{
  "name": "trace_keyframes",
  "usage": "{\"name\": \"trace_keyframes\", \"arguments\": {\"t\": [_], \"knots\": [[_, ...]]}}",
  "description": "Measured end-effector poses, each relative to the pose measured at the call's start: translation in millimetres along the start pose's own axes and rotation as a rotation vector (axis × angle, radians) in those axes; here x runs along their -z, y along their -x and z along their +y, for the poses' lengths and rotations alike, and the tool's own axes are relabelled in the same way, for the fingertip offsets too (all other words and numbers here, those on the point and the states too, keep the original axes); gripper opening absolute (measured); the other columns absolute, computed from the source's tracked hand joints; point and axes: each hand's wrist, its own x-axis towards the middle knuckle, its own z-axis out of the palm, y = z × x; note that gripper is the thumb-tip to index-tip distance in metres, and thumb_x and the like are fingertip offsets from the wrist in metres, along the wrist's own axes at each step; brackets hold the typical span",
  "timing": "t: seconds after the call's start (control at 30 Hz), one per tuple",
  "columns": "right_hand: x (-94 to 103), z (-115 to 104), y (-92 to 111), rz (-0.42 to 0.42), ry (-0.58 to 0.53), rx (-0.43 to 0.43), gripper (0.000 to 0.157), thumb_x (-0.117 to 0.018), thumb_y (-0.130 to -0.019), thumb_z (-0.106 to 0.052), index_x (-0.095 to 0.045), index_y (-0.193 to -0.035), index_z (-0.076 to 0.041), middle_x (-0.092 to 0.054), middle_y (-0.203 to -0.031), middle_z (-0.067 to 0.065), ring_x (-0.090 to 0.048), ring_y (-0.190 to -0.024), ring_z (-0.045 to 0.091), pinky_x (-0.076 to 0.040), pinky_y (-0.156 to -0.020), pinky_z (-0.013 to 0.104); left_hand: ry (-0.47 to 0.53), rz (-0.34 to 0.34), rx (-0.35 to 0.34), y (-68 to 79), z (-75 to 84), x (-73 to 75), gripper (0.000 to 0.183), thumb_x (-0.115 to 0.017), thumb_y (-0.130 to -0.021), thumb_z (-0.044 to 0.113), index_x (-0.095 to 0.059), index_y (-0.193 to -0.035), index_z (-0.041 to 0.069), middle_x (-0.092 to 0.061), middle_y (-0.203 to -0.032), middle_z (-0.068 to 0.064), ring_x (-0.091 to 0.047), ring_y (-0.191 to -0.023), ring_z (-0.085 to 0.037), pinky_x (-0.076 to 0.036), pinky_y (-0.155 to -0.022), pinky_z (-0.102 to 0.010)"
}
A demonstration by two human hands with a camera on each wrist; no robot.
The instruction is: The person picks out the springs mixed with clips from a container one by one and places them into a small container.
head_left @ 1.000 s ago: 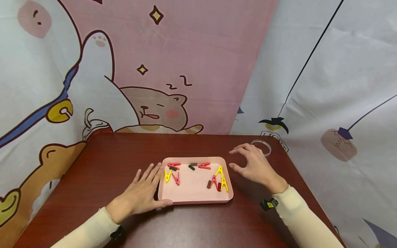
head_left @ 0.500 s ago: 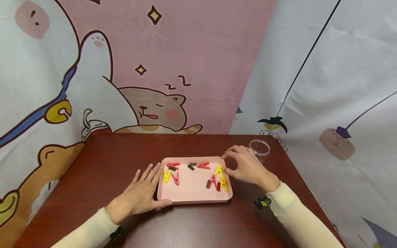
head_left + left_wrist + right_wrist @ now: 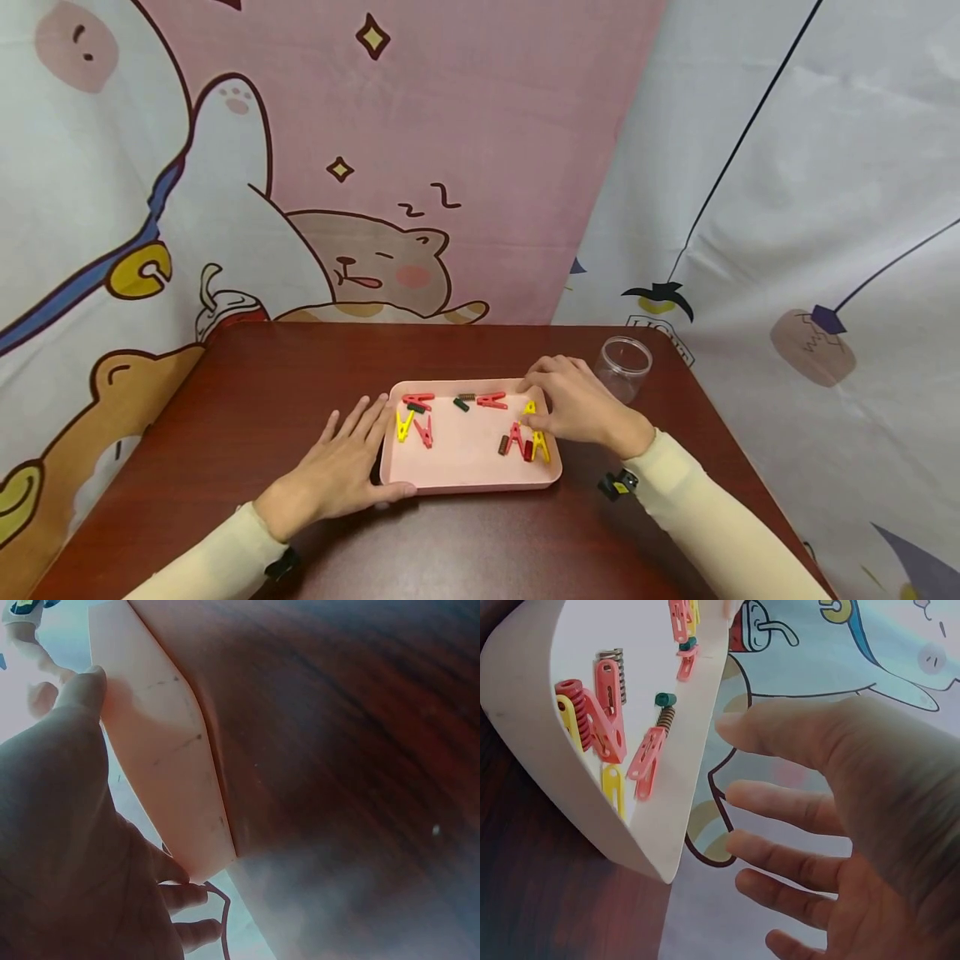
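Note:
A shallow pink tray (image 3: 465, 458) lies on the table and bears several small clips and coil springs. At its left side my left hand (image 3: 337, 467) rests with fingers spread, fingertips at the rim and thumb along the front corner. My right hand (image 3: 581, 404) hovers over the tray's right end, thumb and fingers apart, nothing held. Below its thumb is a yellow clip (image 3: 529, 408), partly hidden. Near that lie a red clip (image 3: 515, 437), a second yellow clip (image 3: 541, 448), a red spring (image 3: 575, 712) and a brown spring (image 3: 503, 445).
A transparent round jar (image 3: 622, 367) stands on the dark wooden table (image 3: 480, 550), behind my right hand. Toward the tray's back lie a red clip (image 3: 492, 400) and a green spring (image 3: 461, 405). A printed cloth (image 3: 480, 125) hangs behind the table.
My right hand has moved left, from beside the tray to over its right end, which uncovers the jar. My left hand stays in place.

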Motion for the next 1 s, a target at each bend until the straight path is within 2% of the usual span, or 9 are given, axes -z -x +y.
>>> {"name": "trace_keyframes", "arguments": {"t": [0.33,0.63,0.83,1.0], "knots": [[-4.5,-8.5,-7.5,-0.058,0.029,0.051,0.037,-0.097,-0.093,-0.035,-0.089,-0.125,-0.018,-0.08,-0.125,0.003,-0.07,-0.122,0.028,-0.052,-0.119,0.07,-0.004,0.003,-0.002,0.2,1.4,0.6,0.142,-0.065,-0.091,0.101,-0.022,-0.186,0.005,-0.025,-0.195,-0.019,-0.029,-0.179,-0.05,-0.028,-0.137,-0.084],[-6.6,-16.6,-17.2,-0.147,0.032,0.073,0.034,-0.095,-0.095,-0.038,-0.088,-0.122,-0.018,-0.08,-0.13,0.004,-0.069,-0.126,0.031,-0.052,-0.12,0.068,0.006,-0.011,0.005,-0.6,2.0,1.9,0.143,-0.065,-0.091,0.101,-0.022,-0.186,0.005,-0.024,-0.195,-0.019,-0.028,-0.18,-0.05,-0.026,-0.138,-0.085],[-10.9,-22.0,-23.5,-0.196,0.049,0.079,0.035,-0.096,-0.093,-0.04,-0.089,-0.12,-0.018,-0.081,-0.129,0.003,-0.07,-0.125,0.03,-0.054,-0.115,0.063,0.001,-0.011,0.003,-0.8,2.0,1.3,0.143,-0.064,-0.091,0.102,-0.022,-0.186,0.004,-0.024,-0.195,-0.019,-0.028,-0.179,-0.05,-0.027,-0.137,-0.085],[-14.7,-25.9,-25.7,-0.242,0.045,0.077,0.035,-0.098,-0.092,-0.04,-0.089,-0.118,-0.018,-0.081,-0.128,0.003,-0.07,-0.124,0.03,-0.053,-0.118,0.064,0.005,-0.013,0.004,-0.8,2.0,0.8,0.142,-0.064,-0.091,0.101,-0.022,-0.186,0.005,-0.023,-0.195,-0.019,-0.028,-0.18,-0.05,-0.026,-0.138,-0.084]]}}
